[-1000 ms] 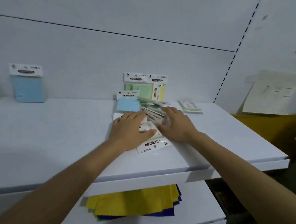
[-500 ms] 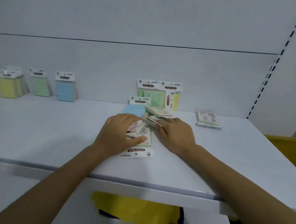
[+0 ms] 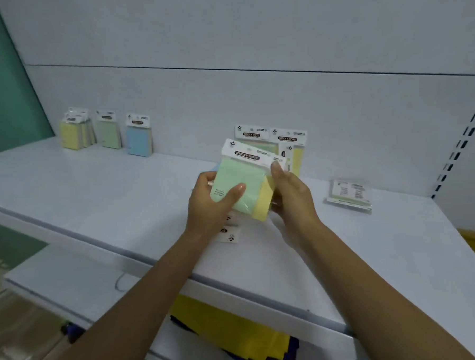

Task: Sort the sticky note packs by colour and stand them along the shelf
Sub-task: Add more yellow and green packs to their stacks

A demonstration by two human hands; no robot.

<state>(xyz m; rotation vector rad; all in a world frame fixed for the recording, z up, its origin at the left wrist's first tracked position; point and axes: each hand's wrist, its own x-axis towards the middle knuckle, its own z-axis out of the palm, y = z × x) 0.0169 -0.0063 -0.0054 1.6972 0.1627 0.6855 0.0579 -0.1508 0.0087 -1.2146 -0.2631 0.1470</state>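
Note:
I hold a small stack of sticky note packs above the white shelf point(image 3: 94, 193). A green pack point(image 3: 239, 185) faces me, with a yellow pack point(image 3: 265, 203) behind it. My left hand point(image 3: 213, 206) grips the stack's left side, thumb across the green front. My right hand point(image 3: 292, 196) holds its right side. Directly behind, a green pack point(image 3: 253, 136) and a yellow pack point(image 3: 295, 149) lean on the back wall. Under my hands a pack point(image 3: 229, 235) lies flat. At the far left stand yellow packs point(image 3: 73, 133), a green pack point(image 3: 108, 131) and a blue pack point(image 3: 139, 136).
Another pack point(image 3: 348, 196) lies flat on the shelf to the right. A lower shelf holds yellow and dark blue paper sheets point(image 3: 239, 334). A slotted upright point(image 3: 460, 146) runs up the right wall. A green panel point(image 3: 3, 82) borders the left.
Both hands have lifted off the pile with the green and yellow packs and raised them upright. My view has swung left, bringing the sorted packs at far left into sight.

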